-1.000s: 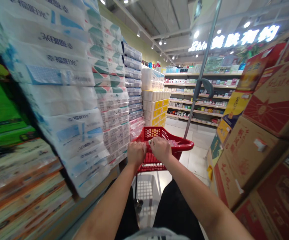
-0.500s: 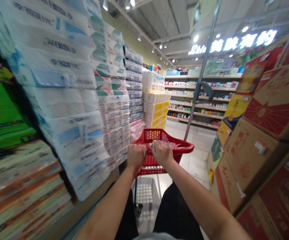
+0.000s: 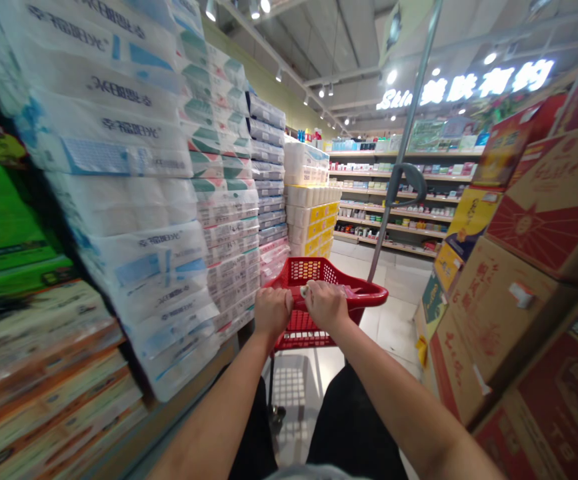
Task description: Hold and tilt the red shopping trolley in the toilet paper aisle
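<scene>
A red plastic shopping cart [image 3: 319,267] stands right in front of me, its basket wall pierced with a grid of holes. My left hand [image 3: 272,308] is closed round the left part of its red handle. Close beside it, my right hand [image 3: 325,303] grips the same handle nearer the middle. Something small and pale shows by the right hand's fingers, too small to name. From the cart's right side rises a tall metal pole [image 3: 386,220] with a grey hooked fitting [image 3: 411,185].
Stacked packs of tissue paper [image 3: 153,267] line the left side closely. On the right, piled cardboard boxes [image 3: 493,293] edge the aisle. Pale floor tiles [image 3: 393,327] run ahead to shelves [image 3: 393,227] of small goods. A lit sign [image 3: 469,87] hangs above.
</scene>
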### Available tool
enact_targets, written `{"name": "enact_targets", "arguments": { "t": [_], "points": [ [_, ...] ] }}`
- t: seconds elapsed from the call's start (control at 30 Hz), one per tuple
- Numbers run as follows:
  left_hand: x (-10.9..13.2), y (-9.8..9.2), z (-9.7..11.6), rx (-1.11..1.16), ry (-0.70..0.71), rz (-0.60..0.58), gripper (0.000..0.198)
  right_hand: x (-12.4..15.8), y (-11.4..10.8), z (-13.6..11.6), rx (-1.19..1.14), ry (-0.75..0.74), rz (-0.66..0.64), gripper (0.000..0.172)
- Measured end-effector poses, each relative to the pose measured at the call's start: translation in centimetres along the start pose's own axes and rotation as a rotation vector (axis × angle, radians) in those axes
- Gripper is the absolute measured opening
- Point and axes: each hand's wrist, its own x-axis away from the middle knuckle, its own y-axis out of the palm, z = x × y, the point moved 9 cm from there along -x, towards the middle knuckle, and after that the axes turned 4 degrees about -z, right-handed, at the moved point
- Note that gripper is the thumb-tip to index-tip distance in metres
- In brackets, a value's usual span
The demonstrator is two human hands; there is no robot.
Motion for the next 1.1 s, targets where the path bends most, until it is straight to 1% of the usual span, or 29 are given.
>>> {"name": "enact_targets", "arguments": {
  "t": [0.1, 0.13, 0.2, 0.3, 0.37, 0.43, 0.5, 0.57, 0.63, 0.7, 0.77, 0.83, 0.93, 0.97, 1.03, 1.1],
  "points": [
    [-0.1, 0.0, 0.2, 0.005, 0.004, -0.006, 0.033, -1.1, 0.8, 1.2, -0.015, 0.111, -0.117, 0.031],
    [-0.1, 0.0, 0.2, 0.005, 0.005, -0.006, 0.033, -1.2, 0.9, 1.4, -0.011, 0.131, -0.133, 0.032],
    [-0.1, 0.0, 0.2, 0.004, 0.004, -0.002, 0.033, -1.0, 0.6, 1.2, 0.008, 0.109, -0.098, 0.032],
    [0.1, -0.1, 0.1, 0.001, 0.004, 0.003, 0.033, 0.2, -0.2, -0.1, 0.034, -0.034, 0.027, 0.026],
    [0.1, -0.1, 0.1, -0.001, 0.010, 0.004, 0.033, 0.5, -0.3, -0.4, 0.028, -0.074, 0.048, 0.025],
    [0.1, -0.1, 0.1, -0.005, 0.012, 0.001, 0.033, 0.0, 0.0, 0.2, 0.012, -0.010, 0.002, 0.026],
    [0.0, 0.1, 0.1, -0.007, 0.009, -0.002, 0.032, -0.8, 0.6, 1.2, -0.003, 0.086, -0.082, 0.030],
    [-0.1, 0.1, 0.1, -0.007, 0.004, -0.003, 0.033, -1.2, 0.8, 1.6, -0.002, 0.133, -0.128, 0.032],
    [-0.1, 0.0, 0.1, -0.006, 0.000, 0.000, 0.033, -1.0, 0.4, 1.3, 0.016, 0.102, -0.087, 0.031],
    [0.0, -0.1, 0.1, -0.005, 0.001, 0.006, 0.032, -0.3, -0.2, 0.5, 0.027, 0.021, -0.008, 0.027],
    [0.1, -0.2, 0.1, 0.000, 0.009, 0.009, 0.032, 0.2, -0.5, 0.1, 0.017, -0.023, 0.032, 0.024],
    [0.1, -0.3, 0.1, 0.001, 0.011, 0.008, 0.032, 0.0, -0.2, 0.5, 0.002, 0.017, -0.003, 0.024],
    [0.0, -0.2, 0.1, -0.007, -0.002, 0.002, 0.033, -0.8, 0.7, 1.5, 0.001, 0.131, -0.118, 0.030],
    [0.0, -0.2, 0.1, -0.008, -0.007, 0.001, 0.033, -0.9, 0.8, 1.6, 0.009, 0.144, -0.129, 0.031],
    [0.0, -0.2, 0.1, -0.006, -0.010, -0.001, 0.033, -0.8, 0.4, 1.3, 0.030, 0.112, -0.082, 0.030],
    [0.1, -0.3, 0.2, -0.002, -0.007, -0.002, 0.034, -0.2, -0.3, 0.5, 0.041, 0.029, 0.001, 0.027]
  ]
}}
